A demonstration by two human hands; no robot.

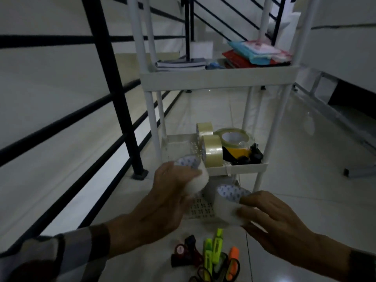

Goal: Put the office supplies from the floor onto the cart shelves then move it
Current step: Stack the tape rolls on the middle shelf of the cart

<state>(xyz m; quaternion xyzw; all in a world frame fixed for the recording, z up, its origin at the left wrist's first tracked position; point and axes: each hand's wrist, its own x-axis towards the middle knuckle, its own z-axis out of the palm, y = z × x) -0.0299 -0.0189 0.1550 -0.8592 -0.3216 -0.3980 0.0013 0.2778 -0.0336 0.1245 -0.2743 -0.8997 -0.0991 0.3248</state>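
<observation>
My left hand (162, 198) grips a white tape roll (196, 179) just in front of the white cart's middle shelf (244, 167). My right hand (278, 222) holds a second white tape roll (227, 204) lower down, over the perforated bottom shelf (201, 208). The middle shelf carries clear tape rolls (212, 152), a yellow-black tape (236, 153) and black clips (254, 155). On the floor near me lie green highlighters (213, 249), an orange highlighter (233, 261), scissors (203, 271) and dark clips (183, 255).
The cart's upper shelf (219, 77) holds notebooks (181, 65) and coloured packets (258, 52). A black metal railing (114, 88) runs along the left, close to the cart. A white wall and a metal frame (333, 112) stand to the right. Glossy tiled floor stretches beyond.
</observation>
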